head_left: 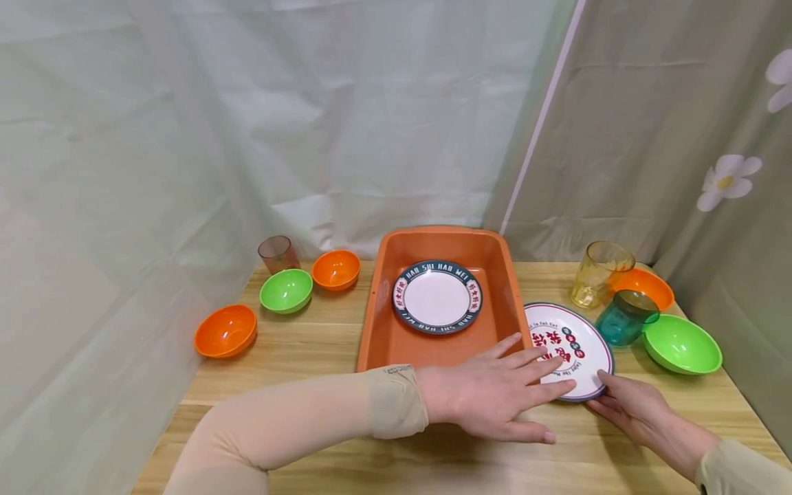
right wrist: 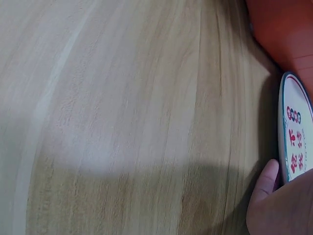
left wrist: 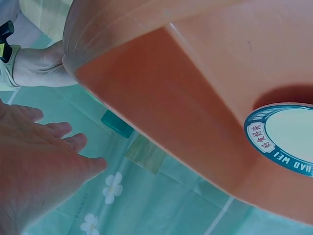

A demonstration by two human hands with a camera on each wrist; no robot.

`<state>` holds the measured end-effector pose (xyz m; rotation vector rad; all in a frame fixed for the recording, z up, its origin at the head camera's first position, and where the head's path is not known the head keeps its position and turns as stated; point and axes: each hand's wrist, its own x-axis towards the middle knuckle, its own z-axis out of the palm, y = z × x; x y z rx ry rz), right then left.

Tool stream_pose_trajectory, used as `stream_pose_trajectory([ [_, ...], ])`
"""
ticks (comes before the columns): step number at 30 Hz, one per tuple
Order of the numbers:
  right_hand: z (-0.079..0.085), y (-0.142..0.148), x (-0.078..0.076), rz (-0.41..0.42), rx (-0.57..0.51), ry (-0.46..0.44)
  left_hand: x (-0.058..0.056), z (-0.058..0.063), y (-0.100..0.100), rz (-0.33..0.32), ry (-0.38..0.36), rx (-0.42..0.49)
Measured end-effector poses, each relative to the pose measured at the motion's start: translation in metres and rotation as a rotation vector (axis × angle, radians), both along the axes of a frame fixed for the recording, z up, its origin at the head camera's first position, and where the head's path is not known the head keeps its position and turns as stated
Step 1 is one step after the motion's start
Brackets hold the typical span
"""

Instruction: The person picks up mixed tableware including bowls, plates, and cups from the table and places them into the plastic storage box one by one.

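Note:
A white plate (head_left: 590, 344) with red lettering and a dark rim is beside the right wall of an orange plastic tub (head_left: 408, 352). My right hand (head_left: 646, 412) pinches the plate's near right edge, thumb on top and fingers below. In the right wrist view the plate (right wrist: 297, 129) appears tilted and slightly raised off the table. My left hand (head_left: 495, 392) stretches over the tub's near right corner with fingers spread, overlapping part of the plate in the head view. Whether it touches the plate I cannot tell. Inside the tub lies a green-rimmed plate (head_left: 437, 295).
On the left stand a brownish cup (head_left: 278, 254), a green bowl (head_left: 287, 291) and two orange bowls, one farther back (head_left: 336, 270), one nearer (head_left: 225, 331). On the right are a yellow cup (head_left: 597, 275), a teal cup (head_left: 625, 320), an orange bowl (head_left: 656, 285) and a green bowl (head_left: 683, 344).

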<state>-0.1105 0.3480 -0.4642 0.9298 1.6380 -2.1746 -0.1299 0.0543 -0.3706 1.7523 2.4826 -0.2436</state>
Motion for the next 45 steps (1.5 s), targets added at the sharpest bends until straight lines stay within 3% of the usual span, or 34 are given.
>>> stream_pose_trajectory([
  [5,0.0,-0.001,-0.003,-0.001,0.008,-0.007,0.0,-0.002,0.0,0.001,-0.003,-0.002],
  [14,-0.001,-0.004,-0.006,-0.026,-0.081,0.045,-0.001,-0.002,0.001,0.006,-0.021,-0.003],
  [22,0.007,-0.023,-0.013,-0.098,-0.289,0.116,-0.002,-0.004,-0.002,0.025,-0.047,0.001],
  [29,0.012,-0.031,-0.016,-0.115,-0.267,0.127,-0.003,-0.004,-0.003,0.027,-0.046,0.006],
  [37,0.016,-0.039,-0.026,-0.184,-0.327,0.176,-0.003,-0.005,-0.004,0.035,-0.069,0.003],
  [40,0.017,-0.043,-0.029,-0.253,-0.267,0.174,-0.003,-0.005,-0.004,0.036,-0.07,0.002],
  [45,0.02,-0.049,-0.034,-0.281,-0.037,0.137,-0.004,-0.004,-0.005,0.031,-0.072,0.006],
])
